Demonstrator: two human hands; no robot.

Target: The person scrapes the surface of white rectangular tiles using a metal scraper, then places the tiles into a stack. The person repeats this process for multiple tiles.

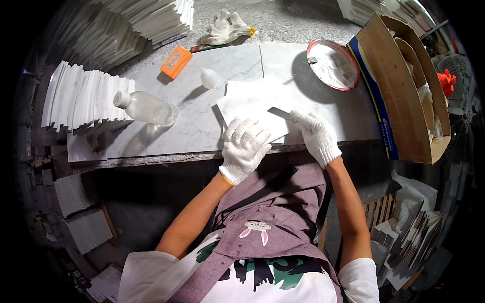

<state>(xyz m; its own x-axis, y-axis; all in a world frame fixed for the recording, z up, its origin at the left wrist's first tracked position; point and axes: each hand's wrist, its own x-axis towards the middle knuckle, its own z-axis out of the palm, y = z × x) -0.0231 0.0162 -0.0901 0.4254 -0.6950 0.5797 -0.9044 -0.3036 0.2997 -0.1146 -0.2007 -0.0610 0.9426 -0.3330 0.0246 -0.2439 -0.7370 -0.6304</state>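
A white marble tile (252, 103) lies flat on the marble slab (192, 126) at the bench's front edge. The gloved left hand (245, 146) presses down on its near corner, fingers spread and flat, gripping nothing. The gloved right hand (317, 135) pinches a dark scraper blade (279, 113) against the tile. The tile looks mostly clean; scraping seems underway. Beyond it lie a plastic bottle (146, 107), an orange block (176, 62), and a red-rimmed bowl (333, 64).
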